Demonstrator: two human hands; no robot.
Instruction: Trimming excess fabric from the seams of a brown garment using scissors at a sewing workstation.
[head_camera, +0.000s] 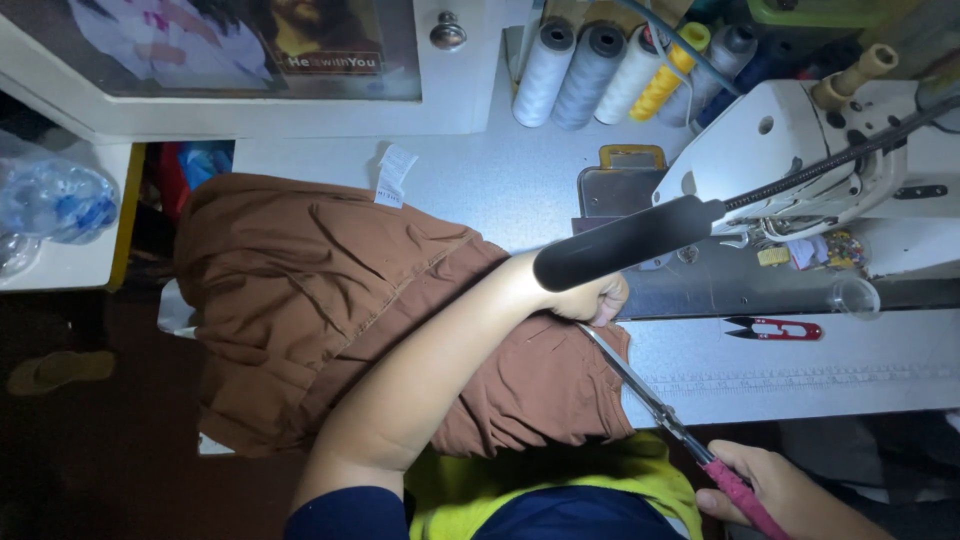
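Your right hand (790, 490) gripped the red handles of the scissors (640, 385) at 5 o'clock, blades reaching the brown fabric (330, 300) at table (500, 180) centre — your left hand (590, 297) pinched its edge, fingers closed, by the sewing machine (800, 150) at 2 o'clock.

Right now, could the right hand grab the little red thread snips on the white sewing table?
Probably not yet: the right hand is gripping the long pink-handled scissors. The red thread snips lie uncovered on the white sewing table, though.

Thread cones (600, 70) stand behind the white sewing machine (800, 150); red snips (775, 328) lie nearby.
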